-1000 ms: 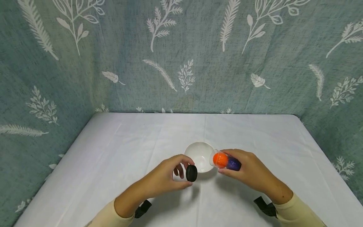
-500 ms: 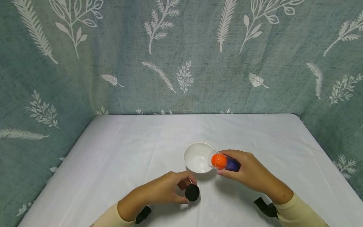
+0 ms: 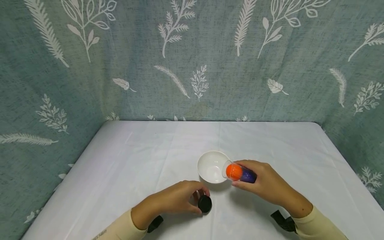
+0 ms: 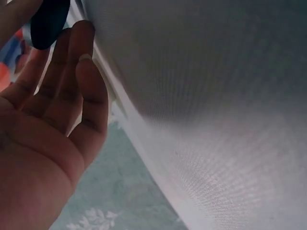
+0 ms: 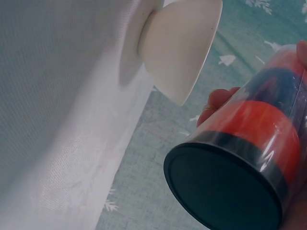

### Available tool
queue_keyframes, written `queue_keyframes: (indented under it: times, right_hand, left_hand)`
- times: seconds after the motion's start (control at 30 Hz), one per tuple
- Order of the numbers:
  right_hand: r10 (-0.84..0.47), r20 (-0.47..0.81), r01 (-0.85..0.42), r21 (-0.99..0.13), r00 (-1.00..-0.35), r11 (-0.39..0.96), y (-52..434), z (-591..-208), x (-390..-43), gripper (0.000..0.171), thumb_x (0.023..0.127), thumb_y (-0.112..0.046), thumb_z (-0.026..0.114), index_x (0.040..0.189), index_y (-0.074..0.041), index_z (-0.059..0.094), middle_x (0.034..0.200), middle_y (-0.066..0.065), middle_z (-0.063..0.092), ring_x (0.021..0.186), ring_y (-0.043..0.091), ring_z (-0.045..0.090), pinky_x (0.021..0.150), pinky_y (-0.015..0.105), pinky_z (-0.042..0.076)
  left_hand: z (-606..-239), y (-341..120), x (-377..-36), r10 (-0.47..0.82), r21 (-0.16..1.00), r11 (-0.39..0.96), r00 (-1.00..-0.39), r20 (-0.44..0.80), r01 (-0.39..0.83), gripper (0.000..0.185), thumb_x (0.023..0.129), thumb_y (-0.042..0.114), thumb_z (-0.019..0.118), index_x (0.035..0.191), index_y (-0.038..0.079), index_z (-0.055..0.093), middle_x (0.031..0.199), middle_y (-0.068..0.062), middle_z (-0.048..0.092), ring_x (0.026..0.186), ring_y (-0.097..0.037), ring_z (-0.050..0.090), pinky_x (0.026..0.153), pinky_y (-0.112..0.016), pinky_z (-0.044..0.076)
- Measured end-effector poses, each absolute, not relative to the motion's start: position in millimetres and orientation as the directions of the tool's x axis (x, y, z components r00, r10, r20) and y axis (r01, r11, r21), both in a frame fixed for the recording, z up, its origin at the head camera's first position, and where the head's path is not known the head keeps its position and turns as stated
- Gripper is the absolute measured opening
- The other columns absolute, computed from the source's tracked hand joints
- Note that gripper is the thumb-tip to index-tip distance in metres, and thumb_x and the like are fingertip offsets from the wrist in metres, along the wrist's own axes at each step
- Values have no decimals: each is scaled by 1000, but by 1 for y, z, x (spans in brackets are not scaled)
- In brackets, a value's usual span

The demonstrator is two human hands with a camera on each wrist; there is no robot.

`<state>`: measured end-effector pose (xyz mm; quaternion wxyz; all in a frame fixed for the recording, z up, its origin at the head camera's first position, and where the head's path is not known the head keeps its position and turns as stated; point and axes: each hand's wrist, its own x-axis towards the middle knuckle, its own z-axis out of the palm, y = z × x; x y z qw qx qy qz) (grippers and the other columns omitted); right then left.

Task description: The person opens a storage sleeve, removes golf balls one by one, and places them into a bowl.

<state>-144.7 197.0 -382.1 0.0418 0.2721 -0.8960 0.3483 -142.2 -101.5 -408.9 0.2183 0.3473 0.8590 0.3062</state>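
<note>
Between thumb and fingers my left hand holds a round black lid by its edge, low over the tablecloth in front of the bowl. Whether the lid touches the cloth I cannot tell. My right hand grips a clear tube with a dark base, lying tilted with its open mouth at the right rim of a white bowl. Inside the tube sit an orange ball nearest the mouth, a purple ball behind it, and more orange toward the base in the right wrist view.
A white cloth covers the table. Green fabric with white leaf prints hangs behind and at both sides. A black strap shows at the right wrist, another at the left.
My left hand has brought the black lid down and toward me, from beside the bowl to near the cloth. The right hand and tube stay almost still, with the balls inside.
</note>
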Motion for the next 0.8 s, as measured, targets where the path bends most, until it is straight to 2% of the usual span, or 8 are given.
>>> queue_keyframes:
  times: [0.13, 0.37, 0.6, 0.8]
  right_hand:
    - [-456, 262, -513, -603, -850, 610, 197, -382, -145, 49, 81, -37, 84, 123, -17, 68, 117, -7, 71, 97, 5, 65, 84, 27, 58]
    - [-450, 235, -491, -610, -862, 622, 198, -383, -144, 51, 82, -43, 81, 124, -18, 68, 118, -6, 70, 99, 7, 65, 85, 29, 58]
    - [-450, 243, -497, -607, -859, 620, 198, -382, -144, 50, 82, -39, 82, 125, -17, 67, 118, -6, 71, 98, 6, 65, 85, 29, 58]
    - [-448, 233, -489, -605, -863, 628, 198, -381, -144, 52, 81, -40, 82, 125, -16, 67, 119, -5, 71, 100, 8, 65, 86, 30, 58]
  left_hand:
    - [-409, -101, -142, 727, 639, 593, -666, -165, 490, 45, 76, 21, 89, 112, 26, 63, 95, 19, 62, 85, 4, 58, 81, -16, 48]
    - [-411, -101, -140, 719, 570, 634, -670, -186, 522, 45, 74, 23, 89, 110, 28, 63, 97, 19, 59, 84, 3, 54, 80, -17, 45]
    - [-411, -98, -136, 722, 515, 646, -670, -172, 564, 41, 74, 23, 89, 106, 28, 64, 95, 16, 54, 80, 1, 52, 72, -14, 44]
    - [-409, -97, -134, 721, 491, 650, -674, -159, 580, 40, 75, 21, 88, 107, 27, 65, 94, 14, 56, 78, 2, 51, 70, -14, 43]
